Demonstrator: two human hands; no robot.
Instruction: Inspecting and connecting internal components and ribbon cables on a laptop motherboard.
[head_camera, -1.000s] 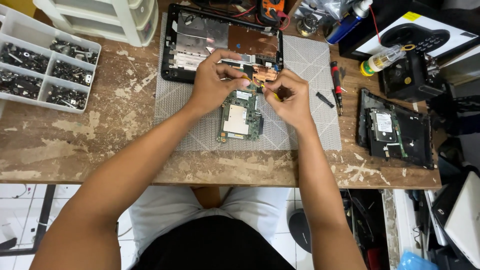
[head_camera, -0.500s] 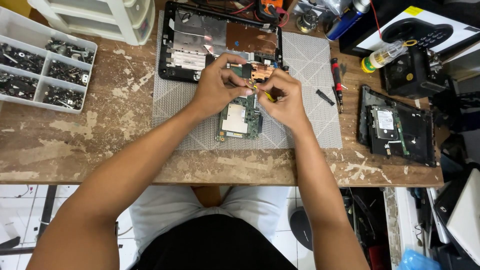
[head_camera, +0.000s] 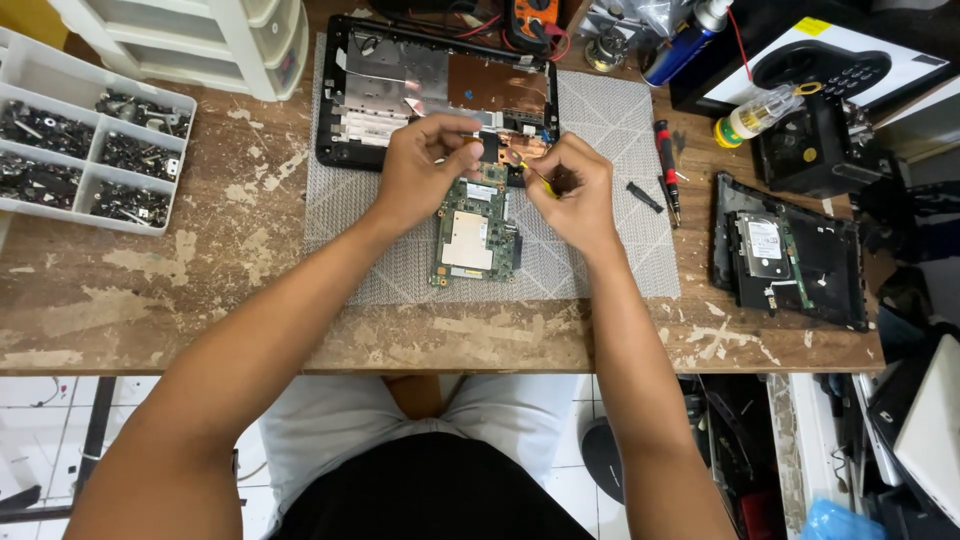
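A green circuit board lies on a grey woven mat in front of an opened black laptop shell. My left hand pinches the board's upper end, where a black and copper cooling part sits. My right hand is shut on a small yellow-handled screwdriver whose tip points at that same upper end. Both hands hover close together over the top of the board.
A white compartment tray of screws sits at far left, a white drawer unit behind it. A red-handled screwdriver, a small black piece, a black cover with a hard drive, a spray can and a bottle lie right.
Both hands stayed at the top of the board; the left fingers shifted slightly on the cooling part, and the right hand's screwdriver tip moved a little toward it.
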